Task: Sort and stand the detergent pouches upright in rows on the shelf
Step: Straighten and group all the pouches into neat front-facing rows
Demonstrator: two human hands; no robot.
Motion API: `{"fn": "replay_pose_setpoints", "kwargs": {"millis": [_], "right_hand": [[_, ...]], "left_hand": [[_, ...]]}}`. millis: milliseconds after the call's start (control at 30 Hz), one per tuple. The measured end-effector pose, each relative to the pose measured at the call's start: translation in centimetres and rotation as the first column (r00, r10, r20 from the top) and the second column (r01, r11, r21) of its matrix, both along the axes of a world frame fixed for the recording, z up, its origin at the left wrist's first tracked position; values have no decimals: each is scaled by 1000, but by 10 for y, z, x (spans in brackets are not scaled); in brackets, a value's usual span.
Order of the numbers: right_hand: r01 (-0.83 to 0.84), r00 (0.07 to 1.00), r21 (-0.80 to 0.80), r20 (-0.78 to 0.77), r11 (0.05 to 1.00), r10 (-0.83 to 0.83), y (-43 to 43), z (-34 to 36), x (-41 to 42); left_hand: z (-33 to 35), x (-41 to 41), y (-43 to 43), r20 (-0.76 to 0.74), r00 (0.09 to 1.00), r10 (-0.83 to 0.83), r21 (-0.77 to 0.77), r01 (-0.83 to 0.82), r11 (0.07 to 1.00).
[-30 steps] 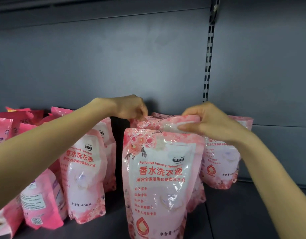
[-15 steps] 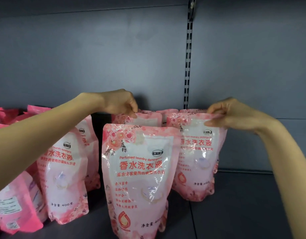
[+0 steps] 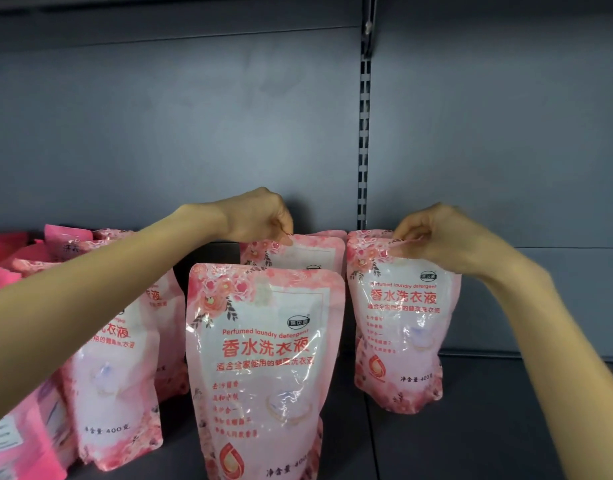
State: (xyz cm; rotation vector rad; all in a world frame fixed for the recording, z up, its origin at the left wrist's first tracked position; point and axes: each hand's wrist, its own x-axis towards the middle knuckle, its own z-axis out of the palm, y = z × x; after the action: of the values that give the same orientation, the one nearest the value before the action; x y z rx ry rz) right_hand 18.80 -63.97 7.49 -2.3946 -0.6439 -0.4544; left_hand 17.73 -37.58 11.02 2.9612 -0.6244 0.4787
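Plenty of bare shelf (image 3: 488,427) is seen to the right of the right pouch (image 3: 402,327); the left end is crowded with leaning pouches (image 3: 114,375). The right pouch's top edge is pinched by the right hand (image 3: 436,237); the rear pouch (image 3: 298,254), tucked behind the front pouch (image 3: 263,358), is pinched at its top by the left hand (image 3: 260,216). All three are stood upright; pink, flowery, red lettering.

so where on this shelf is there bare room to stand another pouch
Bare shelf lies to the right of the right pouch, pinched by the right hand, under that forearm. A narrow strip runs between it and the front centre pouch. The left pouches are crowded together.
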Motion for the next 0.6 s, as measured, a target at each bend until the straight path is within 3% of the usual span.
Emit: {"fn": "replay_pose_setpoints", "kwargs": {"millis": [433, 600], "right_hand": [[185, 948, 33, 258, 982, -187, 13, -13, 13], [101, 980, 27, 167, 994, -105, 16, -11, 12]], "left_hand": [[-8, 14, -5, 87, 995, 50, -49, -45, 998], [-10, 9, 1, -41, 999, 27, -50, -29, 998]]}}
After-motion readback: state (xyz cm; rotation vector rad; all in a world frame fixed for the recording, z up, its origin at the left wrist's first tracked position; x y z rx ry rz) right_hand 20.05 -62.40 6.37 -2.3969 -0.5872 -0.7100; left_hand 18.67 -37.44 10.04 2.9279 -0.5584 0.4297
